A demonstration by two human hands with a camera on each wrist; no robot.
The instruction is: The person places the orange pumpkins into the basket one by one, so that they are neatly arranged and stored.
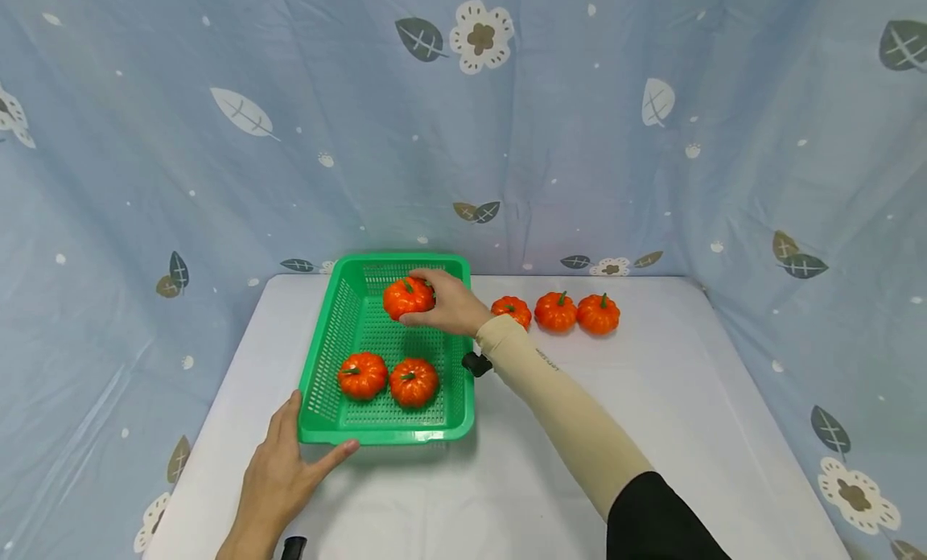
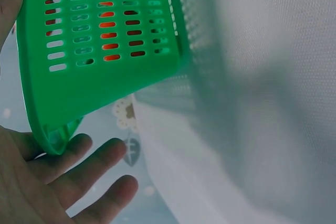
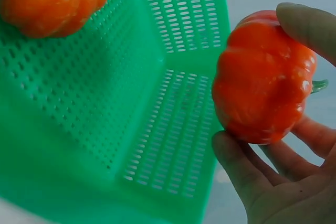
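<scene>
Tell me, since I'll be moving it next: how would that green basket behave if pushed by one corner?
The basket looks like thin slotted plastic, so probably light and a bit flexible. On the smooth table it would likely slide or pivot; the left hand steadies its corner. The two pumpkins inside may roll.

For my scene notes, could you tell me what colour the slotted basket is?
The basket is bright green; the head view shows it best.
</scene>
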